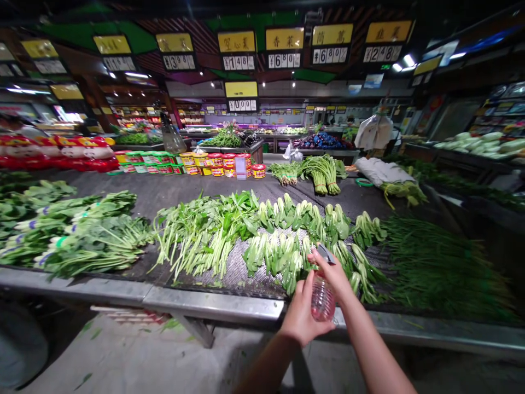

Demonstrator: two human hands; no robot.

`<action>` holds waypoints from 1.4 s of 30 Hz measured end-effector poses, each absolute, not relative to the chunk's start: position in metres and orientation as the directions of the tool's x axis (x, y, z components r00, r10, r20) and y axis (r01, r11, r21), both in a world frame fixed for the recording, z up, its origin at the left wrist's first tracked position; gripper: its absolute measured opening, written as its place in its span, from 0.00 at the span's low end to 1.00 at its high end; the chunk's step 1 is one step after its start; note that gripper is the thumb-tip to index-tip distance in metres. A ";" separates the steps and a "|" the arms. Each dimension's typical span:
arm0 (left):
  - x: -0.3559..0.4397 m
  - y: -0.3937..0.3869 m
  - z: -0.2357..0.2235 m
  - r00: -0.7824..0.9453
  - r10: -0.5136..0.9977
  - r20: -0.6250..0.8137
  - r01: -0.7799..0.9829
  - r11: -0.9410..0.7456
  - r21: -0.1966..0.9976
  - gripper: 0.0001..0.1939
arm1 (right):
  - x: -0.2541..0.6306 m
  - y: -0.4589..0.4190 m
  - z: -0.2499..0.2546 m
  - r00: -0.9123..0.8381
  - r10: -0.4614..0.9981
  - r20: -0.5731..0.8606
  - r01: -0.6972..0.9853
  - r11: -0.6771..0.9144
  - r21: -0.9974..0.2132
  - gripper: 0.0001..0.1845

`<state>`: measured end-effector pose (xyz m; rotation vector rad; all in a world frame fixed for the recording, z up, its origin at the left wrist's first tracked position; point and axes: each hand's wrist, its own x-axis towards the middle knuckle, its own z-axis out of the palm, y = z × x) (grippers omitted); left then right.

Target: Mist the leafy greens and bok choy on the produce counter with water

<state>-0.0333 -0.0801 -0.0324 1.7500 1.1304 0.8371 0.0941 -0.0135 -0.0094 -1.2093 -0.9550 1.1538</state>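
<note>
I hold a clear, ribbed spray bottle (pixel 322 300) with a pinkish tint over the front edge of a vegetable stand. My left hand (pixel 301 311) is wrapped round the bottle's body from the left and below. Up at the grey spray head (pixel 325 253), my right hand (pixel 335 276) is closed, its fingers at the trigger side. Right behind the bottle lie small bok choy (pixel 283 251) in rows on a black mesh mat. Loose leafy stems of water spinach (pixel 213 230) lie to their left.
A metal rail (pixel 213 303) edges the stand. Bundled greens (pixel 98 241) lie at the left, thin dark green chives (pixel 443 262) at the right. Stacked tins (pixel 221 164) and tied green bunches (pixel 324 175) stand at the back. Price signs (pixel 237 52) hang overhead.
</note>
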 end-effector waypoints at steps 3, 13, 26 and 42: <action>-0.030 -0.087 -0.038 0.377 0.925 0.053 0.347 -0.194 0.918 0.63 | 0.098 -0.020 -0.016 0.238 0.971 -0.026 -0.084 -0.006 -0.996 0.27; -0.032 -0.108 -0.053 0.447 0.894 0.007 0.312 -0.164 0.936 0.65 | 0.104 -0.043 -0.035 0.271 0.963 0.000 0.032 -0.009 -0.999 0.26; -0.035 -0.124 -0.058 0.499 0.866 -0.006 0.279 -0.155 0.948 0.66 | 0.105 -0.067 -0.055 0.373 0.927 -0.048 -0.050 -0.031 -0.998 0.26; -0.048 -0.134 -0.061 0.557 0.831 0.005 0.255 -0.177 0.951 0.65 | 0.096 -0.086 -0.055 0.401 0.910 -0.105 -0.073 -0.082 -0.994 0.25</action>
